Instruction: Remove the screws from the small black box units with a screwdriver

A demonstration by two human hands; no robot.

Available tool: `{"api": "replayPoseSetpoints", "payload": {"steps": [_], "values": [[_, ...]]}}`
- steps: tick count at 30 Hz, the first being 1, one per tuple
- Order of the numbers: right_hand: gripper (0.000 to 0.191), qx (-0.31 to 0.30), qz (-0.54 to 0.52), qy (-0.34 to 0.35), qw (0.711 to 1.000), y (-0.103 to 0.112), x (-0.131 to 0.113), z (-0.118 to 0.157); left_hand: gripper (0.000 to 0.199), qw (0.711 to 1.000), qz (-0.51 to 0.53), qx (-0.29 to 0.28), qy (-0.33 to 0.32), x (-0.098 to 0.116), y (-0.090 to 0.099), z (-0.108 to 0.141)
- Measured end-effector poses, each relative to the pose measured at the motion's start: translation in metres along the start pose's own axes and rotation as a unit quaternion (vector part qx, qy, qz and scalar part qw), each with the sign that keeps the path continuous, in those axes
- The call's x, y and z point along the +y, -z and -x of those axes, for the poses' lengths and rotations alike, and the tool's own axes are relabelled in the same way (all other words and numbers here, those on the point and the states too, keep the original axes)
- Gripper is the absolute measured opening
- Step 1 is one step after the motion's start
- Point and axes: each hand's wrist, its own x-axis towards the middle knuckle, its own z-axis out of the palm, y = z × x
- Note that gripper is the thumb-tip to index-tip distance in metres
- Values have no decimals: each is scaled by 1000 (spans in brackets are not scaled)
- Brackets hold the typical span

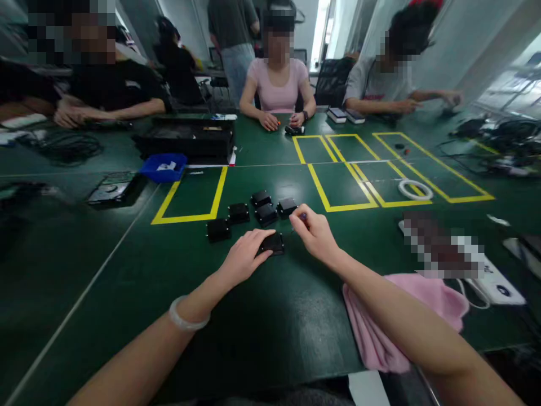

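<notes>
My left hand [245, 254] is closed over a small black box [274, 243], pressing it down on the green table [262, 316] with the thumb at its near side. My right hand [315, 234] is curled around a small screwdriver [303, 217]; its dark handle shows between the fingers and its thin shaft points toward the box's right side. Whether the tip touches the box I cannot tell. Just beyond my hands lie several similar black boxes, among them one at the left [218, 230] and one beside my right hand [287, 206].
Yellow tape rectangles [350, 207] mark the table. A blue tray [164, 168] stands by black trays [186, 138] at left, near a hard drive [115, 189]. At right are a white ring [415, 190], a pink cloth [380, 332] and a white power bank [499, 282]. People sit opposite.
</notes>
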Motion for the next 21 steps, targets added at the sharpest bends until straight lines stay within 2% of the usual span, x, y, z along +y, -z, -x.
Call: {"api": "replayPoseSetpoints", "payload": {"steps": [4, 9, 15, 18, 21], "values": [[27, -13, 24, -5, 1000, 1, 0, -1, 46, 1000, -4, 0, 4, 3, 2, 1], [19, -24, 123, 0, 992, 3, -3, 0, 46, 1000, -8, 2, 4, 7, 5, 1], [17, -67, 295, 36, 953, 8, -16, -2, 45, 1000, -10, 9, -3, 8, 5, 1], [23, -68, 337, 59, 937, 12, -21, -4, 45, 1000, -4, 12, -6, 8, 5, 1], [24, -76, 339, 74, 935, 13, -25, -4, 45, 1000, 0, 14, -7, 8, 5, 2]]}}
